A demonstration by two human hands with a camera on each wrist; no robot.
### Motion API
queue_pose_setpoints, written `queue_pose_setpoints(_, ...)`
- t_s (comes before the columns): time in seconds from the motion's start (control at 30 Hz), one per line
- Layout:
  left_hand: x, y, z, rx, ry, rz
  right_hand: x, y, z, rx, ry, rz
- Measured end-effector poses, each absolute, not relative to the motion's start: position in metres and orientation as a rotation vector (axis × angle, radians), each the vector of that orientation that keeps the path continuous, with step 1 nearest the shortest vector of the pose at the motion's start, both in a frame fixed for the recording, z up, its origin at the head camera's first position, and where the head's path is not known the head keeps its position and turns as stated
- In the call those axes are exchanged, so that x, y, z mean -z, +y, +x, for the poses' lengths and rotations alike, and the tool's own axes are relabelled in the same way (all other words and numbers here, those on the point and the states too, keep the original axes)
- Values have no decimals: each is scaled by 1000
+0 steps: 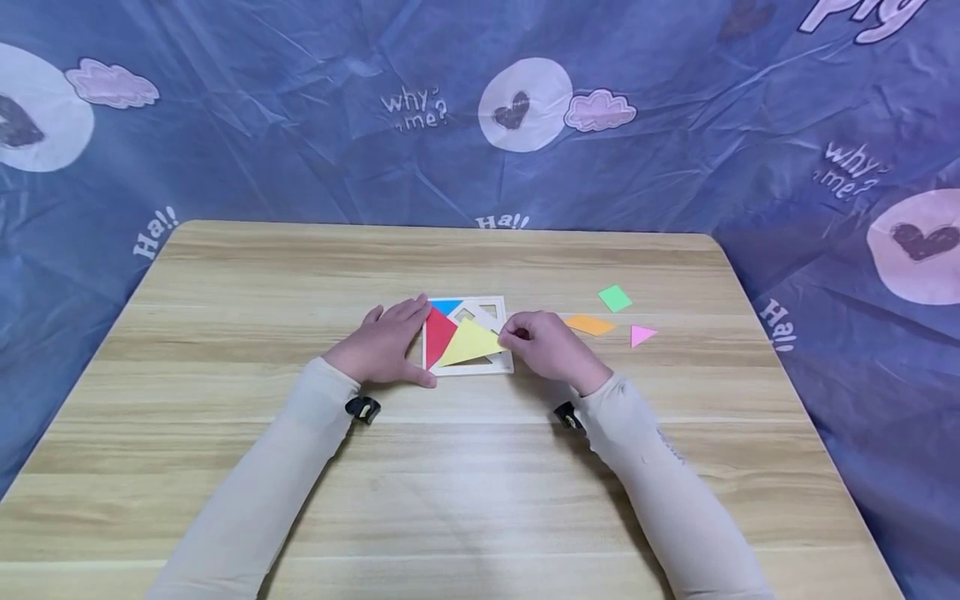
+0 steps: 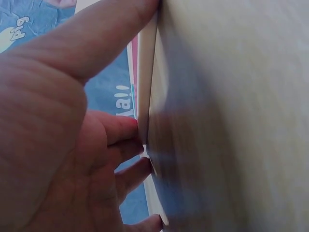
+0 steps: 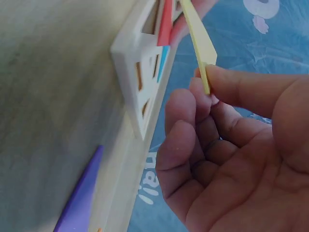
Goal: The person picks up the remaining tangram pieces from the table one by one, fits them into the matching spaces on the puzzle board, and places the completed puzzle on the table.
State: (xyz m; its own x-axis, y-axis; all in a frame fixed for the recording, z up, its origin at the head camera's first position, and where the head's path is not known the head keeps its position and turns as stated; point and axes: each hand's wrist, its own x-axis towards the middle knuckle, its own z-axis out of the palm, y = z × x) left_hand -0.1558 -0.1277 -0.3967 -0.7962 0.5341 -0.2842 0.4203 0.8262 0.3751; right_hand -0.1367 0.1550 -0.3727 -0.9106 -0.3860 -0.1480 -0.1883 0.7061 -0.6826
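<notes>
Touching the left side of a white puzzle tray (image 3: pixel 128 79), the person's left hand (image 1: pixel 382 343) lies wide, its fingers spread along that edge and its thumb at the near left corner. A pale sleeve (image 1: pixel 262 492) runs back from it, nearer the person than the tray. Within the tray's left part sits a red piece (image 1: pixel 438 335), with a blue piece (image 1: pixel 446 306) at its far edge; a few cut-outs show bare toward its right. Over the middle of the tray a yellow piece (image 1: pixel 471 342) slants, its right end up off the tray; I can't tell whether its left end touches. At the tray's right edge, the right hand (image 1: pixel 551 343) pinches that raised end, thumb against fingertips, the other fingers curled. A purple piece (image 3: pixel 82 198) lies near the tray on the wooden table (image 1: pixel 465 483). Farther right of the tray, well apart from it, I see an orange piece (image 1: pixel 590 324), then a green piece (image 1: pixel 615 297) set farther back, and last a small pink piece (image 1: pixel 642 335). Blue printed cloth (image 1: pixel 315 150) hangs beyond the tray.
</notes>
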Motion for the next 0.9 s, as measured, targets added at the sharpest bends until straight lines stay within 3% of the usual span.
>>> queue_pose_setpoints(0.9,399,-124,-152,-418,2650,675,390,148,-133,731,2688,-530)
